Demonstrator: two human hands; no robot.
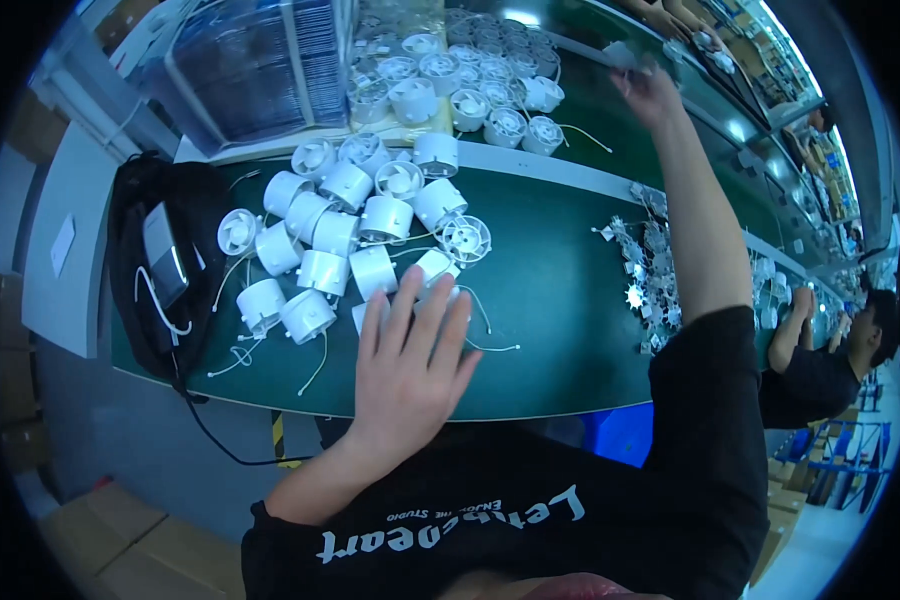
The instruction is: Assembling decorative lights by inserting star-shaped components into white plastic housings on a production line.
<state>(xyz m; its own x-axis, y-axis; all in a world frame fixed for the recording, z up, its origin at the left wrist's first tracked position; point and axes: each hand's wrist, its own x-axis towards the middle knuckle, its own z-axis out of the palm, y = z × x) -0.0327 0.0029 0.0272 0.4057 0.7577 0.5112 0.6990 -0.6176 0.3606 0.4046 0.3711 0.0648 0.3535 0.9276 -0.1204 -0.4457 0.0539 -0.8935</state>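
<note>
Head view: fans (336, 232) lie just ahead of left hand (407, 375), the nearer one.
Left hand: spread over nearest fans, gripping none.
Right hand (652, 97): far ahead, blurred; grip unclear.

White lettering (448, 530), large and small, across the wearer's black shirt (550, 470)

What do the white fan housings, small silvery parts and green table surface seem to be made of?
White fan housings: probably moulded plastic, with smooth, softly shining walls. Small silvery parts: likely metal, from bright glints on thin, angular shapes. Green table surface: perhaps rubber or laminate, looking even and mostly matte.
</note>
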